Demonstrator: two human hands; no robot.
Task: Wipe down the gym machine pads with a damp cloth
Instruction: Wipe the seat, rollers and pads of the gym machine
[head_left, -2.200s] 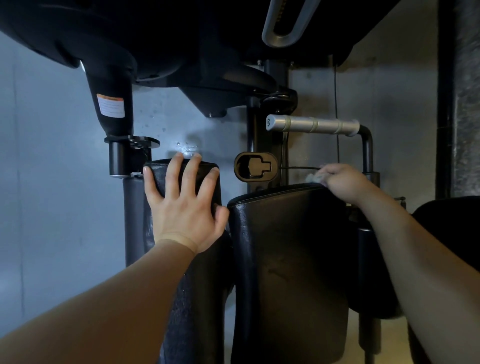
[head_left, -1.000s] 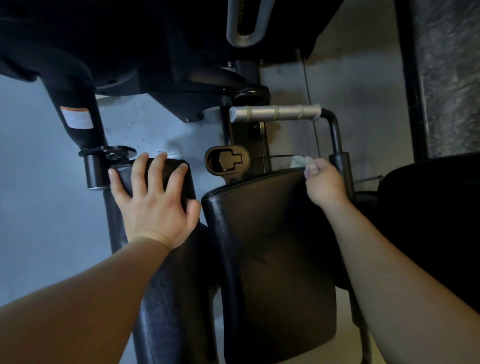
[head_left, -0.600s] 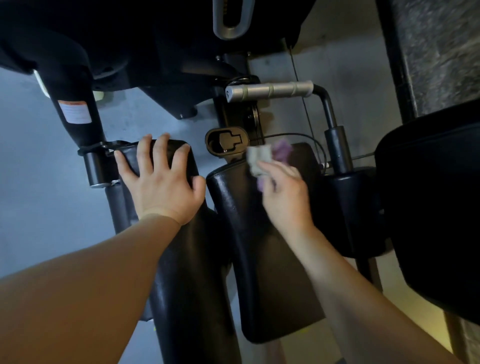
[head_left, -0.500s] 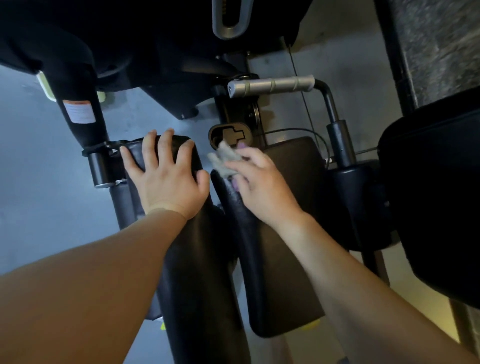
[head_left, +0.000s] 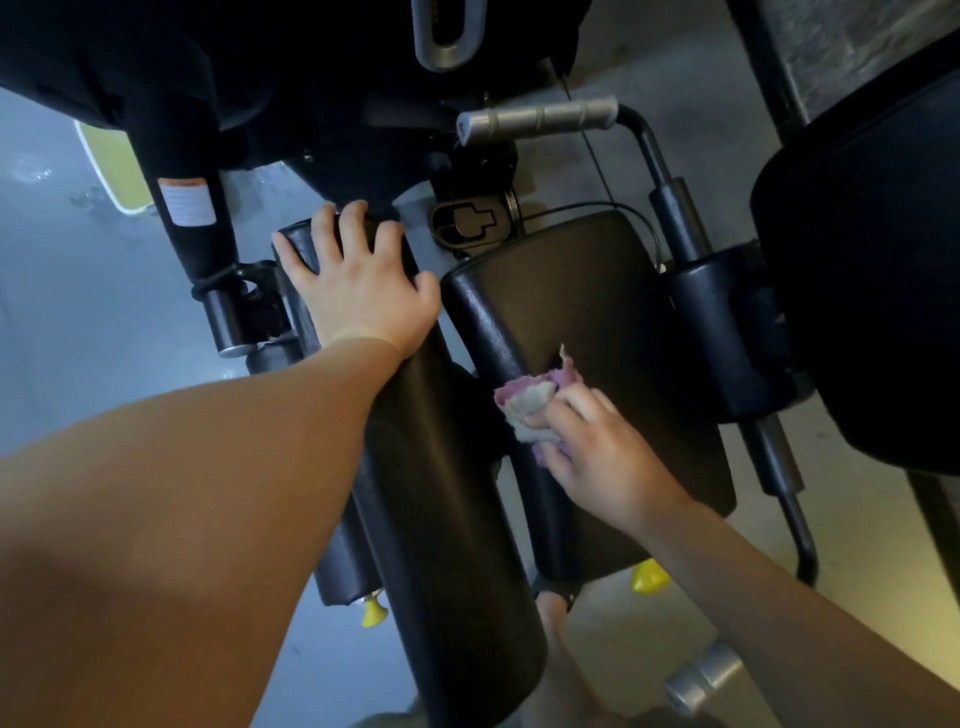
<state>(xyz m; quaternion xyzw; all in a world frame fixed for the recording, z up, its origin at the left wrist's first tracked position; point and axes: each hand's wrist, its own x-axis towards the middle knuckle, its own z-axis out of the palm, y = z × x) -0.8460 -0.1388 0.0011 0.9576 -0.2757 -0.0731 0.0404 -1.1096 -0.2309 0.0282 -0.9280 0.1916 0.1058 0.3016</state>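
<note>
Two black vinyl pads of a gym machine stand side by side below me. My left hand (head_left: 358, 288) lies flat on the upper end of the left pad (head_left: 447, 519), fingers spread over its top edge. My right hand (head_left: 597, 452) grips a bunched purple and grey cloth (head_left: 530, 400) and presses it against the left half of the right pad (head_left: 587, 312), about midway down.
A silver-grey handle grip (head_left: 537, 122) on a black bent bar juts out above the right pad. A black roller (head_left: 727, 332) and a large black pad (head_left: 872, 260) stand to the right. Yellow adjustment knobs (head_left: 647, 577) show below. A grey floor lies underneath.
My right hand has carried the cloth from the right pad's top right corner across its top edge, then down its left side to the middle. My left hand stayed on the left pad.
</note>
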